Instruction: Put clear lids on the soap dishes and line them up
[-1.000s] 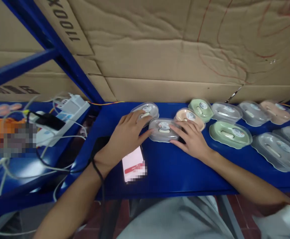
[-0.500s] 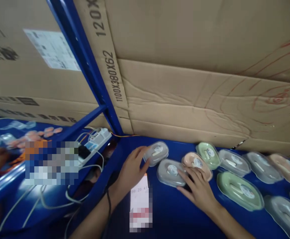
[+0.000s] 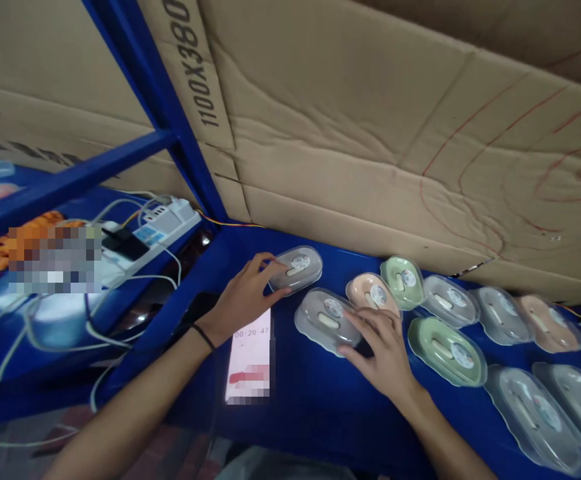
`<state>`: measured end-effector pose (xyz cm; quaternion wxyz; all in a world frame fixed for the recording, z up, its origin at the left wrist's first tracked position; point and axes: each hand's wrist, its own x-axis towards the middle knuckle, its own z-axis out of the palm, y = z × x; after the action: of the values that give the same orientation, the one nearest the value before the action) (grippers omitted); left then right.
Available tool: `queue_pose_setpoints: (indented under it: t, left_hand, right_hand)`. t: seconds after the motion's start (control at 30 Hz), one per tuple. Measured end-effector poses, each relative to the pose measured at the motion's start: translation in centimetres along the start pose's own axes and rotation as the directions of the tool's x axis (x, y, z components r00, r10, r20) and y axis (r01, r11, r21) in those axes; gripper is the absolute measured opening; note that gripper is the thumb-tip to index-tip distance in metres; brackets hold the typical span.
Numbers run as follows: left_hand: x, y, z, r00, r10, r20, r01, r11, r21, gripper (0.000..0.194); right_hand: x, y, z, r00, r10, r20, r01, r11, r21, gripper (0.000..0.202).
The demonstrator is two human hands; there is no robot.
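Observation:
My left hand [image 3: 248, 293] grips the left end of a grey oval plastic box [image 3: 306, 273] with a clear lid, thumb on the near side and fingers over the top. My right hand [image 3: 380, 343] has its thumb and fingers around the right end of a second grey oval box [image 3: 320, 327], closer to me. Both boxes lie on the blue table, each with a round label and a pale strip on top. Just behind my right fingers is a pink oval box [image 3: 368, 288], partly covered by them. A green oval box [image 3: 398, 283] stands beyond it.
More boxes spread to the right, among them a green one [image 3: 440, 357] and a grey one [image 3: 530, 413]. A phone [image 3: 251, 347] showing a timer lies below my left wrist. Left are a power strip [image 3: 170, 223], cables and a blue frame bar [image 3: 135, 157]. Cardboard [image 3: 345, 167] walls the back.
My view has shifted, so the boxes appear higher and further left. Both hands stay on the same two grey boxes, and the gap between those boxes looks slightly wider.

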<state>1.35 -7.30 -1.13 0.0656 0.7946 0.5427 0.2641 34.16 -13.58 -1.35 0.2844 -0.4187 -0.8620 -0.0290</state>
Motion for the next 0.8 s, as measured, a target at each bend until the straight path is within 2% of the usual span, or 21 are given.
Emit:
queue_pose_setpoints:
  t: [0.17, 0.43, 0.53, 0.63, 0.73, 0.8]
  left_hand:
    - [0.2, -0.2, -0.7, 0.998, -0.054, 0.045, 0.056, 0.997, -0.05, 0.034]
    - [0.5, -1.3, -0.3, 0.994, -0.096, 0.057, 0.099, 0.994, -0.055, 0.041]
    - [0.5, -1.1, -0.6, 0.999, -0.034, 0.036, 0.035, 0.999, -0.028, 0.039]
    - [0.4, -0.6, -1.1, 0.997, 0.064, 0.043, -0.065, 0.998, 0.015, 0.036]
    - [0.4, -0.4, -1.3, 0.995, 0.076, 0.072, -0.078, 0.996, 0.037, 0.055]
    - [0.3, -0.4, -1.2, 0.991, 0.059, 0.123, -0.065, 0.997, 0.046, 0.07]
  right_hand:
    - [-0.2, -0.3, -0.1, 0.999, 0.035, 0.038, -0.034, 0.999, -0.009, 0.047]
    - [0.6, 0.2, 0.5, 0.997, 0.023, 0.077, -0.02, 0.999, -0.038, 0.045]
    - [0.8, -0.2, 0.7, 1.0, 0.03, 0.006, -0.029, 0.997, -0.068, 0.037]
    - [0.6, -1.2, 0.6, 0.999, -0.05, -0.005, 0.049, 0.995, -0.087, 0.029]
    - [0.5, -2.1, 0.3, 0.989, -0.094, 0.111, 0.105, 0.989, -0.103, 0.032]
    - [0.4, -2.5, 0.4, 0.983, -0.085, 0.16, 0.106, 0.986, -0.126, 0.045]
